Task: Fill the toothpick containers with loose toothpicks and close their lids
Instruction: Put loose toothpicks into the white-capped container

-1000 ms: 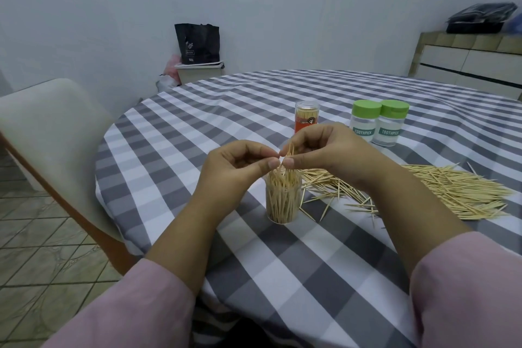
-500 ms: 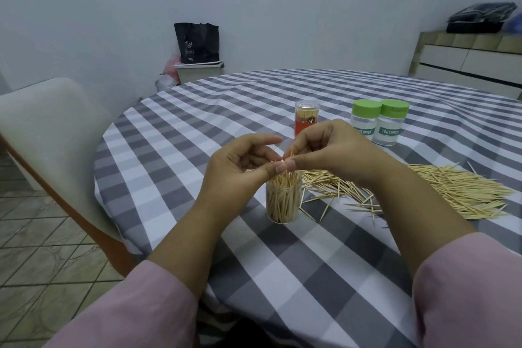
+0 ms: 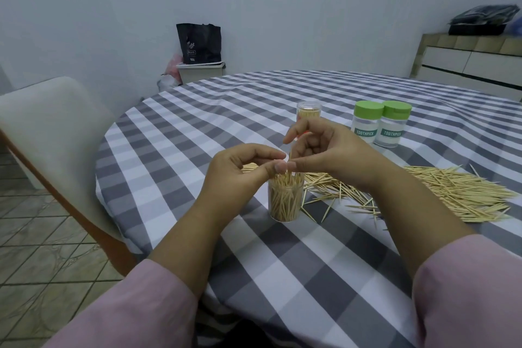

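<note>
Clear plastic container (image 3: pixel 285 200) stands lidless and nearly full, so both hands meet directly above it. Left hand (image 3: pixel 243 169) and right hand (image 3: pixel 324 150) pinch toothpicks upright over its mouth; loose toothpicks (image 3: pixel 452 192) lie just right of it.

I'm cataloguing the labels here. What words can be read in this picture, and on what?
"TOOTHPICK": left green-lidded jar.
"TOOTHPICK": right green-lidded jar.
White print on the black bag: too small to read.
Label on the red container: hidden behind the right hand.

Pale wall (image 3: pixel 113 8), tiled floor (image 3: pixel 36 234), white chair (image 3: pixel 50 127)
</note>
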